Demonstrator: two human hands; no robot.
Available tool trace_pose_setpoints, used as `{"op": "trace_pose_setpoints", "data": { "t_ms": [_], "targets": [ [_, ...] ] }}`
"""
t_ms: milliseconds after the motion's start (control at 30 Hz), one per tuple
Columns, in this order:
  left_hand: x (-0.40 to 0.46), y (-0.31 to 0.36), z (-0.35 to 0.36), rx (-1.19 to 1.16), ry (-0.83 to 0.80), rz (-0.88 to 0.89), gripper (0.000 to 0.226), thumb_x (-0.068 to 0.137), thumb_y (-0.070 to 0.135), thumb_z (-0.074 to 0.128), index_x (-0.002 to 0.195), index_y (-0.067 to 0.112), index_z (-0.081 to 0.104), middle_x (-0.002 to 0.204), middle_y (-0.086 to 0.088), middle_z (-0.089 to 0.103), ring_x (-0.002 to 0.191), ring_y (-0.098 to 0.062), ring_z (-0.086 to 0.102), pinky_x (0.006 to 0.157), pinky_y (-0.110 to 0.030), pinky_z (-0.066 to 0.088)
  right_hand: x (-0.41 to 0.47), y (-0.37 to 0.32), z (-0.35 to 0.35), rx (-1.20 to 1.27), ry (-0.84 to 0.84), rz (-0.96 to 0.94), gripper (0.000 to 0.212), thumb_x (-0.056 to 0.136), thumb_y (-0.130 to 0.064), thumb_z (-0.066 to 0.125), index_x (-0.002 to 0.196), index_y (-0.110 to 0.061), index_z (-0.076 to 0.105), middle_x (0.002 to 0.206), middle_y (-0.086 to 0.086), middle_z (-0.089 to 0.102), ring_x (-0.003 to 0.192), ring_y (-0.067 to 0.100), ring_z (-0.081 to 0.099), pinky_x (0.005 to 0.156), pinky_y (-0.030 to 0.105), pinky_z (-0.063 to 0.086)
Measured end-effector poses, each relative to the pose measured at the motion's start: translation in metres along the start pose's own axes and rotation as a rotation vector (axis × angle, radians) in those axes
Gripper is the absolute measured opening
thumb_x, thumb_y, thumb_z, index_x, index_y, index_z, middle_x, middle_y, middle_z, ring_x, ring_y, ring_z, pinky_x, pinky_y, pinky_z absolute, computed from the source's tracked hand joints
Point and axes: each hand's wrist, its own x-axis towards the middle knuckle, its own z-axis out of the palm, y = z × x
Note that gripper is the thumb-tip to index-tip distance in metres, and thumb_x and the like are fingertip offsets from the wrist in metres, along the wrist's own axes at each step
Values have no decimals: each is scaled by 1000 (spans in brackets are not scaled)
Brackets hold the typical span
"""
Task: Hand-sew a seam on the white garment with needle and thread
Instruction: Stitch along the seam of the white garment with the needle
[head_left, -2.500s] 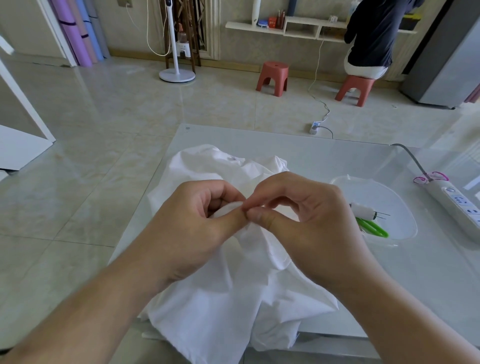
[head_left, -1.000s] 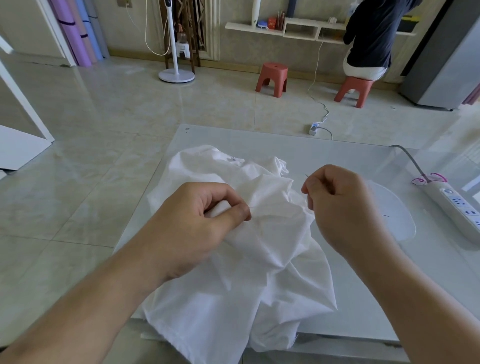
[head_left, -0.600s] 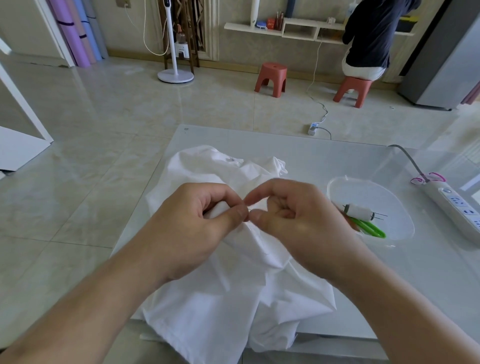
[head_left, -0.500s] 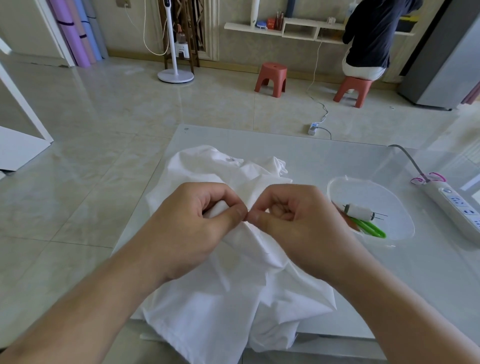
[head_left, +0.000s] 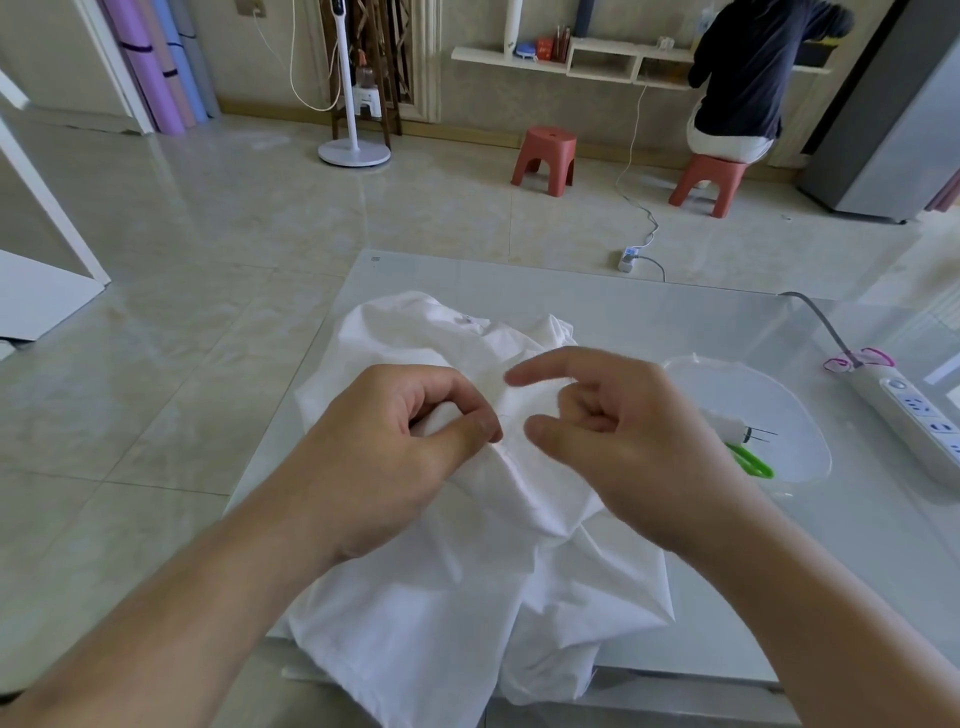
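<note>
The white garment lies crumpled on the glass table and hangs over its near edge. My left hand pinches a raised fold of the cloth between thumb and forefinger. My right hand hovers just right of that fold, with forefinger and thumb spread apart, the other fingers curled, and nothing visible in it. I cannot make out the needle; only a faint thread-like line shows on the cloth between the two thumbs.
A clear plastic dish to the right holds a white thread spool and green scissors. A power strip lies at the table's right edge. Across the floor are a red stool and a seated person.
My right hand pulled out to the right, came back and pinched at the fold beside my left thumb. Now its forefinger and thumb have parted and lifted off the cloth. My left hand kept its pinch.
</note>
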Motion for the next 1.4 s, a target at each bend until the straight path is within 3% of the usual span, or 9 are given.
{"op": "trace_pose_setpoints", "data": {
  "t_ms": [133, 467, 600, 700, 900, 1100, 1233, 1333, 1400],
  "targets": [
    [0, -2, 1, -3, -16, 16, 16, 98, 30, 72, 84, 29, 80, 82, 1, 77, 81, -20, 74, 78, -44, 60, -3, -3, 12, -99, -4, -59, 18, 94, -25, 78, 77, -26, 72, 50, -9, 31, 48, 10, 32, 47, 15, 32],
    [0, 0, 1, 10, 28, -13, 22, 98, 26, 72, 78, 25, 79, 60, 18, 64, 56, 1, 56, 57, -8, 40, 13, 19, -1, -324, 259, 225, 16, 92, -23, 68, 76, -24, 68, 46, -13, 49, 42, 8, 45, 40, 20, 37],
    [0, 1, 0, -21, 7, -14, 16, 97, 30, 73, 83, 29, 80, 83, 5, 78, 81, -13, 74, 76, -31, 58, 1, 3, 1, -116, 54, -9, 21, 92, -19, 74, 104, -36, 70, 50, -11, 38, 49, 8, 38, 51, 17, 34],
    [-1, 0, 1, -4, -6, 10, 15, 98, 31, 72, 84, 29, 80, 83, 1, 78, 82, -19, 75, 78, -41, 60, -5, -6, 9, -94, -23, -92, 10, 94, -25, 77, 89, -31, 73, 50, -10, 33, 48, 10, 34, 49, 13, 34],
    [0, 0, 0, -10, 20, 2, 15, 96, 29, 74, 83, 27, 80, 84, 4, 79, 82, -13, 75, 75, -28, 58, 5, 7, 6, -192, 164, 68, 27, 90, -13, 74, 66, -18, 65, 44, -13, 40, 46, 8, 42, 46, 16, 36],
    [-1, 2, 1, -1, 38, 2, 19, 98, 22, 73, 81, 24, 81, 75, 15, 76, 72, 4, 68, 65, -5, 44, 9, 18, -2, -438, 228, 218, 6, 88, -21, 64, 83, -23, 66, 59, -8, 58, 57, 19, 63, 49, 37, 51],
    [0, 2, 1, -9, 20, 1, 16, 97, 29, 73, 83, 28, 81, 82, 7, 79, 80, -9, 75, 73, -25, 55, -2, 2, 2, -144, 51, -19, 19, 90, -21, 75, 99, -36, 67, 52, -13, 42, 50, 9, 41, 53, 17, 36],
    [0, 1, 1, -20, -8, 10, 15, 98, 30, 72, 85, 27, 80, 82, 0, 78, 81, -21, 76, 76, -44, 61, -7, -6, 15, -121, -3, -95, 9, 94, -27, 78, 87, -29, 72, 50, -9, 35, 48, 10, 35, 49, 15, 35],
    [-1, 0, 0, -18, 0, 22, 15, 97, 28, 73, 85, 26, 80, 82, 0, 78, 80, -21, 75, 76, -41, 61, -5, -3, 18, -114, 41, -66, 21, 93, -26, 79, 74, -23, 69, 49, -9, 33, 48, 11, 34, 47, 16, 33]
  ]
}}
